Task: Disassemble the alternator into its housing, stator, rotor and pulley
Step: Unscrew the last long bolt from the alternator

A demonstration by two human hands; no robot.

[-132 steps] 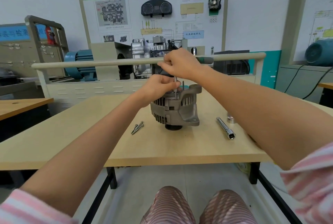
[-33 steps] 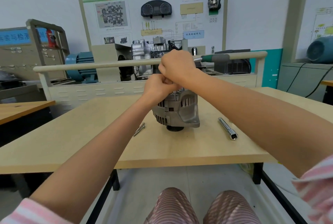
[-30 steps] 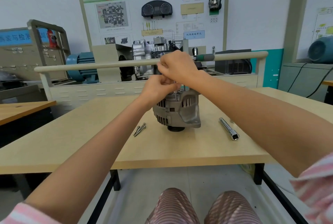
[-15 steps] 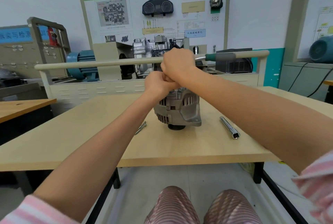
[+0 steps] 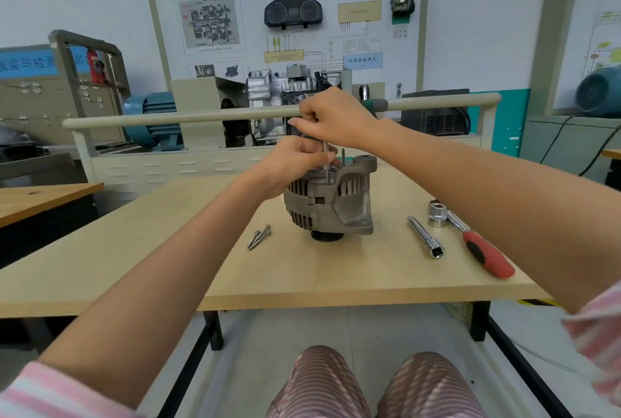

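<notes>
The alternator (image 5: 331, 197) stands near the middle of the counter (image 5: 168, 266), its dark pulley (image 5: 326, 235) underneath against the wood and its ribbed grey housing upright. Both bare forearms reach out over the near edge and meet above it. The right hand (image 5: 337, 118) is raised over the top of the housing, wrist slightly bent, fingers (image 5: 307, 120) curled and clenched round a tool whose thin metal shaft (image 5: 326, 162) drops straight down to the housing's upper face; a green handle end (image 5: 378, 104) shows past the knuckles. The left hand (image 5: 295, 162) sits just below and against the right one, resting on the housing top, its fingers wrapped about the lower part of that shaft. A second thin bolt (image 5: 343, 157) sticks up beside it. To the left of the alternator lie two loose long bolts (image 5: 259, 237); to the right lie an extension bar (image 5: 425, 236) and a ratchet wrench (image 5: 470, 238) with a red grip.
</notes>
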